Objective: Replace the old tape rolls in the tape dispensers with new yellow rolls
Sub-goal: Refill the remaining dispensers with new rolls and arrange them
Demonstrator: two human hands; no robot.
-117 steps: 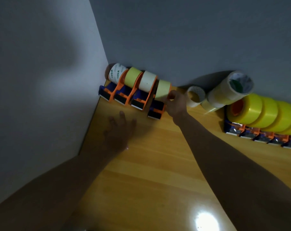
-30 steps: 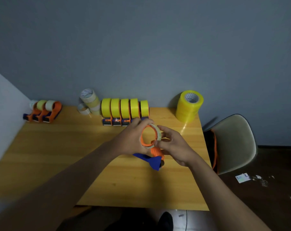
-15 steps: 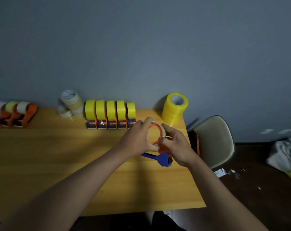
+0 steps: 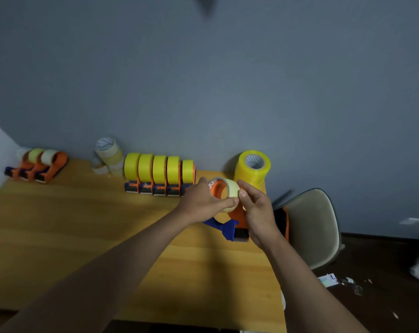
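An orange and blue tape dispenser (image 4: pixel 237 221) is held above the right part of the wooden table (image 4: pixel 59 224). A pale old tape roll (image 4: pixel 230 191) sits on its orange hub. My left hand (image 4: pixel 203 203) grips the roll from the left, thumb against its lower edge. My right hand (image 4: pixel 258 212) holds the dispenser from the right, fingertips touching the roll. A stack of new yellow rolls (image 4: pixel 251 170) stands at the back right corner. Several dispensers with bright yellow rolls (image 4: pixel 159 173) line the wall.
Three dispensers with old pale rolls (image 4: pixel 39 164) stand at the back left corner. Loose used rolls (image 4: pixel 107 155) are piled beside the yellow row. A beige chair (image 4: pixel 309 227) stands right of the table, with paper scraps (image 4: pixel 328 278) on the dark floor.
My hands carried one dispenser from the left row to the right of the table. Over the last second the old roll has tilted outward on the hub under my left hand.
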